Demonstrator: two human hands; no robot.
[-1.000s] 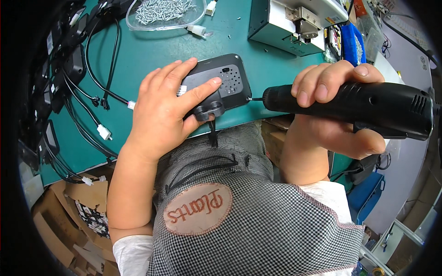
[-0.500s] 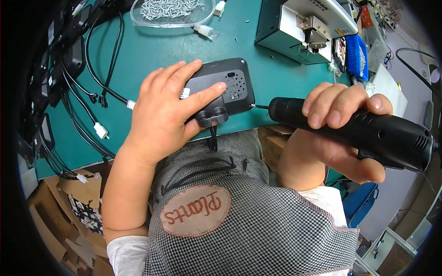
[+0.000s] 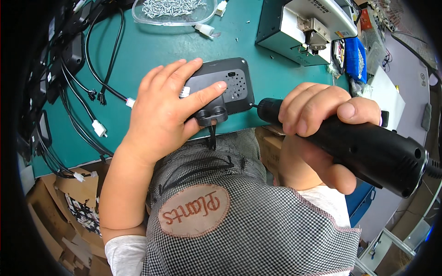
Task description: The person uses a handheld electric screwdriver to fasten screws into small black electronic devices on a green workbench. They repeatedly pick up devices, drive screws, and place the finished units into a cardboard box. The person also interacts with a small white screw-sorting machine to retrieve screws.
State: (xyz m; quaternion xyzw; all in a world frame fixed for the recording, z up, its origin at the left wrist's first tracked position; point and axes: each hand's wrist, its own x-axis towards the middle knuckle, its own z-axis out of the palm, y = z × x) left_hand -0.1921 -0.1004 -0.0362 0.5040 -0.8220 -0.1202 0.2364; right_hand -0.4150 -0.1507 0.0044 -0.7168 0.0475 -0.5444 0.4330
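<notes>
A black plastic device housing (image 3: 237,89) lies on the green table with its perforated back up. Across its left part rests my left hand (image 3: 168,99), fingers over the top edge and thumb on the back, pressing it down. A short black cable (image 3: 212,138) hangs from the clamp-like mount (image 3: 213,115) at its lower edge. My right hand (image 3: 317,112) is wrapped round a black electric screwdriver (image 3: 363,147), tilted with its rear end toward me. The bit tip meets the housing's lower right corner, at a screw spot; the screw itself is hardly visible.
A clear tub (image 3: 175,20) of silver screws stands at the back. Right of it is a white and black machine (image 3: 294,37), with a blue bin (image 3: 355,57) beyond. Black cables with white connectors (image 3: 98,128) spread along the left. Cardboard boxes (image 3: 50,221) sit below the table edge.
The screwdriver has tipped, its rear end lower and nearer me, and my right hand has shifted left toward its front. My left hand and the housing stay in place.
</notes>
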